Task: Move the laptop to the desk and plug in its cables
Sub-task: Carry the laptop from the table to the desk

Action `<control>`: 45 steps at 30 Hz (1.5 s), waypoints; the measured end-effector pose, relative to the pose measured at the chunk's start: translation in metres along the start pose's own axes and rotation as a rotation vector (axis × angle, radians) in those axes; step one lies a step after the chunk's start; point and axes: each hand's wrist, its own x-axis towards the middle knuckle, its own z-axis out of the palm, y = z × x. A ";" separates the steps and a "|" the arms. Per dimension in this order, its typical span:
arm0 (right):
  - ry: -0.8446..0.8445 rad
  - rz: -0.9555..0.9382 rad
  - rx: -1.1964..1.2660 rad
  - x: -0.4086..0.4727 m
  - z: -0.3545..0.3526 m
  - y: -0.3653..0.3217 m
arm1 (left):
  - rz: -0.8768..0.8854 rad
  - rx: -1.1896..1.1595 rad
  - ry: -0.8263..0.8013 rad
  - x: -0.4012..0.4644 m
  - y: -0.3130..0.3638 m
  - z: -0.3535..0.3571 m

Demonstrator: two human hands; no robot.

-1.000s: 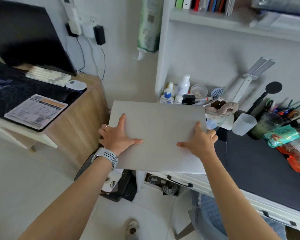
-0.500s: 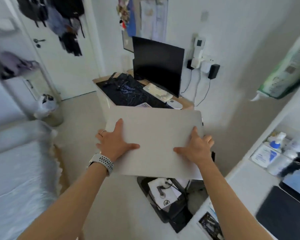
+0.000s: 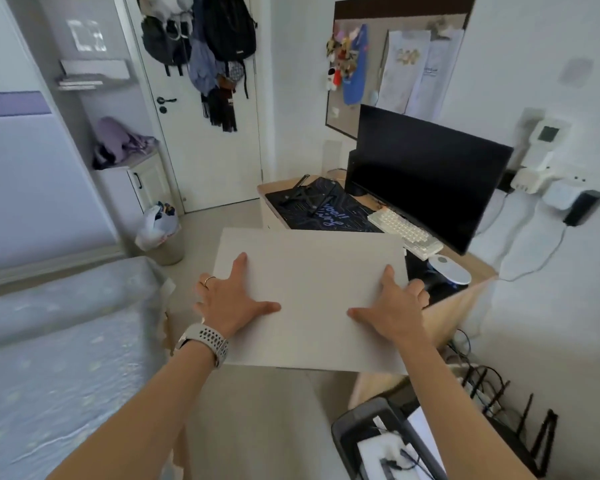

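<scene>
**Closed laptop carried toward a crowded desk**

Left hand (image 3: pixel 234 299) and right hand (image 3: pixel 394 306) clasp a closed, flat silver-grey laptop (image 3: pixel 310 296) by its sides, in mid-air near the wooden desk (image 3: pixel 465 299). It could knock the white keyboard (image 3: pixel 404 232) or round white mouse (image 3: pixel 449 268) when set down.

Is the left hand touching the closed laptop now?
Touching. The head view shows the left hand lying flat on the lid of the laptop, thumb spread across it, fingers at its left edge.
</scene>
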 end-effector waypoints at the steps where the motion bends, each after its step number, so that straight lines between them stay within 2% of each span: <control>1: 0.010 -0.007 -0.015 0.016 0.003 -0.007 | -0.004 -0.014 -0.010 0.017 0.001 0.002; 18: 0.010 0.003 -0.017 0.344 0.050 -0.113 | -0.084 -0.029 0.037 0.347 0.064 0.029; 24: 0.049 0.076 -0.013 0.437 0.078 -0.142 | -0.013 -0.022 -0.031 0.464 0.078 0.045; 31: 0.119 0.246 -0.020 0.533 0.109 -0.193 | 0.127 0.002 -0.143 0.616 0.092 0.051; 36: 0.188 0.328 -0.004 0.588 0.126 -0.208 | 0.205 0.001 -0.187 0.692 0.107 0.063; 45: 0.238 0.361 -0.023 0.706 0.151 -0.217 | 0.230 0.001 -0.286 0.812 0.133 0.109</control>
